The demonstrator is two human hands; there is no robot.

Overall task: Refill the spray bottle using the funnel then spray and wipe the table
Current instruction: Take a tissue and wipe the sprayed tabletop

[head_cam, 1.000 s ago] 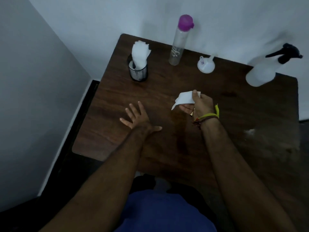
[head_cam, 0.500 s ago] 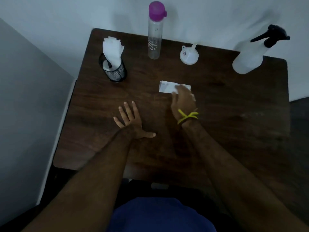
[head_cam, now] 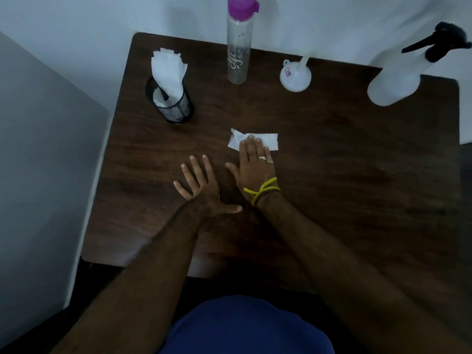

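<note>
Both hands flat on surface (head_cam: 332,154): right hand (head_cam: 254,166) presses tissue (head_cam: 265,141), grip wide; left hand (head_cam: 201,186) splayed, unmoved; tissue crumpled since.

You have one camera, on your head. It looks forward and down at the table (head_cam: 332,175) from above, quite near. Your arms reach in from the bottom edge. The wall (head_cam: 102,19) sits along the top. No second view shares this scene.
</note>
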